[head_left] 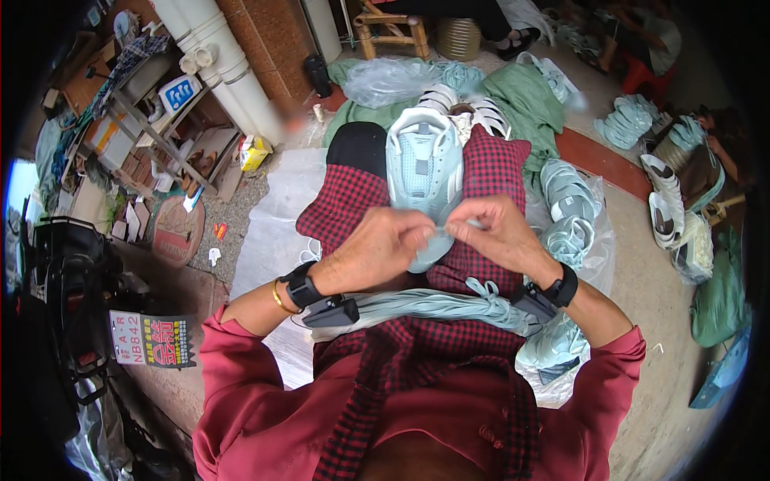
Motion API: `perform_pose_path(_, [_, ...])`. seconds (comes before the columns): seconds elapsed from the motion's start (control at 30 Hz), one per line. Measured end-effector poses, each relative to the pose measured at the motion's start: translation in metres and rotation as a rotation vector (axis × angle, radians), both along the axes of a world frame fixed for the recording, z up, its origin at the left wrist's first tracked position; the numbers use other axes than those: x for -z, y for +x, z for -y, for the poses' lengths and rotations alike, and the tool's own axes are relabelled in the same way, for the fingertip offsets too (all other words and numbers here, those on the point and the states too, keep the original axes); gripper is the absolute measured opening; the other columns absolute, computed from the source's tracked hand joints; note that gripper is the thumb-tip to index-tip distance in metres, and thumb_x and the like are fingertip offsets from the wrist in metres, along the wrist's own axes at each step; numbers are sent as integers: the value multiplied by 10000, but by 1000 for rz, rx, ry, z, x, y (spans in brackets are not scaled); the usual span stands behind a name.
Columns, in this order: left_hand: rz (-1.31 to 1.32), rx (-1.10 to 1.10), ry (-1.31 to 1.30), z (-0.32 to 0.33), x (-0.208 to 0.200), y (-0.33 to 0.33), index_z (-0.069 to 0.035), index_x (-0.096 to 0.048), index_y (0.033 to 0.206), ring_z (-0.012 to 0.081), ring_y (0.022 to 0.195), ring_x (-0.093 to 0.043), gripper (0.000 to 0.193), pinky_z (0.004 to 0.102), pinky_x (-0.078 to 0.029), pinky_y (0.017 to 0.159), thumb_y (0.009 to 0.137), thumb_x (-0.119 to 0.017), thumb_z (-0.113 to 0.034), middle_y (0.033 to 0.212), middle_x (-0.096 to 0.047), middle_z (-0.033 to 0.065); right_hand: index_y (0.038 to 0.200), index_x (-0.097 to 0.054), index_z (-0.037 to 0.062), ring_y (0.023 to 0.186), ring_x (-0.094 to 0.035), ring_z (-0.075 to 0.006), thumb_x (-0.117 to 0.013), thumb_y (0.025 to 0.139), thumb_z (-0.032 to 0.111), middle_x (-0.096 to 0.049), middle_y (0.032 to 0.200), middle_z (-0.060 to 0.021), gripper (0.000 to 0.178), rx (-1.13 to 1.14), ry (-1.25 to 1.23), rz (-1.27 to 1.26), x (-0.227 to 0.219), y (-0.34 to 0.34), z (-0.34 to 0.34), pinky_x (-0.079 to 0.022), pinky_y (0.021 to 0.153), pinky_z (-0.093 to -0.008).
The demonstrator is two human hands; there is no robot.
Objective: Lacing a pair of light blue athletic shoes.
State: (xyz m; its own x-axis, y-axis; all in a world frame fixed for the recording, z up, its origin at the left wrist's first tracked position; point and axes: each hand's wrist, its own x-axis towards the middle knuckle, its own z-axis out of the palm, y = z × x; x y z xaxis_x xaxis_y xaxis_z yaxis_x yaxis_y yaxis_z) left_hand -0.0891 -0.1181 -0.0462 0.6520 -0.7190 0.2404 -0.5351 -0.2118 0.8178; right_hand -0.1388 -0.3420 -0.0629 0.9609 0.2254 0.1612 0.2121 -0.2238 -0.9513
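So this workspace is looking like a cluttered ground-level spot, with white pipes [228, 80] and crammed shelving [172, 132] filling the ten o'clock side. I'm using the pale blue shoe [419, 164] as the clock's middle. It's sitting between the person's legs, covered in red-and-black checked cloth [345, 200], and it's showing dotted mesh, white trim and a small grey patch near the centre. The left hand [381, 244] is working at seven o'clock, the right hand [497, 231] nearer five, right at the shoe's near end. Both are pinching with thumb and fingertips, and a thin pale blue lace [440, 231] is showing between them, though it's pretty tiny.

Roomwise, the legs are hugging the shoe at three and nine, so sideways space is looking tight. Past the left leg, a white plastic sheet [277, 208] is spreading out on the floor. Over toward four, a strip of concrete [630, 256] is giving more space.

What's crowding in: a bundle of pale blue laces [425, 308] is lying across the lap at six, below the wrists. More pale blue shoes [569, 192] are piling up just past the right leg. Striped white shoes [437, 99] are sitting close beyond at twelve, and green cloth [525, 100] is bunching toward one or two.
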Motion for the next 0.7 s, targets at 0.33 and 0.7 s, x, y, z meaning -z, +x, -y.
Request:
perform_pose_path(0.33, [108,-268,-110,-7,37,38,-14,-615,1043,73,611,-592,189,235,-457,526,867,-635,52,771,-609,52,932,-697,-18,682,-666,-162,-704,870,121,-716,810,-108,153,169,-524,201,-12,39,-19,-554,680,-307])
perform_pose_path(0.7, [431,-170,-114,-6,43,33,-47,-698,1113,216,651,-559,299,328,-456,577,860,-600,79,809,-526,106,898,-633,-38,691,-692,-280,-660,888,140,-676,807,-173,181,176,-436,251,-4,39,-17,-572,667,-376])
